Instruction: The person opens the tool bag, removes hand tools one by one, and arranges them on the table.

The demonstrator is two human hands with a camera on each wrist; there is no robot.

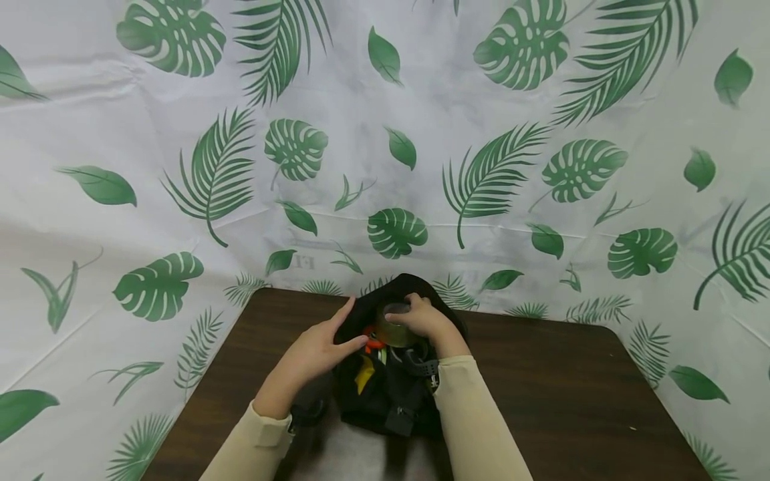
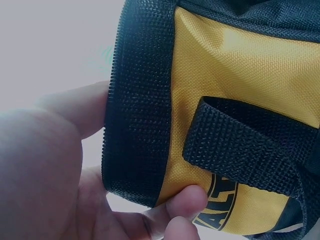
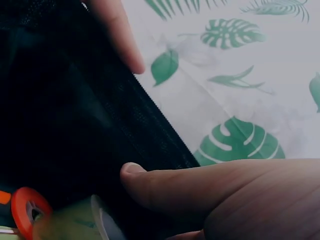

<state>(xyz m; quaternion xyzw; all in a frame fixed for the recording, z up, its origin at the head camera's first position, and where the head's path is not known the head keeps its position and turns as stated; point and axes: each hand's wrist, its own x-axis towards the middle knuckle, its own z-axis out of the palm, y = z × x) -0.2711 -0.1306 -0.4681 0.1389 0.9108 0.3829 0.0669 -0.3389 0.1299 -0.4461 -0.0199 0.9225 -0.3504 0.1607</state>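
Note:
A black and yellow tool bag (image 1: 415,284) stands with its zippered mouth open. My left hand (image 1: 319,347) grips the bag's left edge; in the left wrist view its fingertips (image 2: 187,200) lie on the yellow outer fabric (image 2: 265,65), the thumb on the other side of the zipper edge (image 2: 140,100). My right hand (image 1: 428,321) holds the far right rim, thumb (image 3: 155,182) inside and a finger outside the zipper. Within the bag are a roll of tape (image 1: 394,335), an orange-red ring-shaped piece (image 3: 30,210) and a yellow piece (image 1: 364,374).
The bag is on a dark wooden table (image 1: 559,387). A white sheet with green leaves (image 1: 397,180) hangs behind and beside the table. Black webbing (image 2: 235,145) loops off the bag's side. A black buckle strap (image 1: 415,364) lies across the bag's opening.

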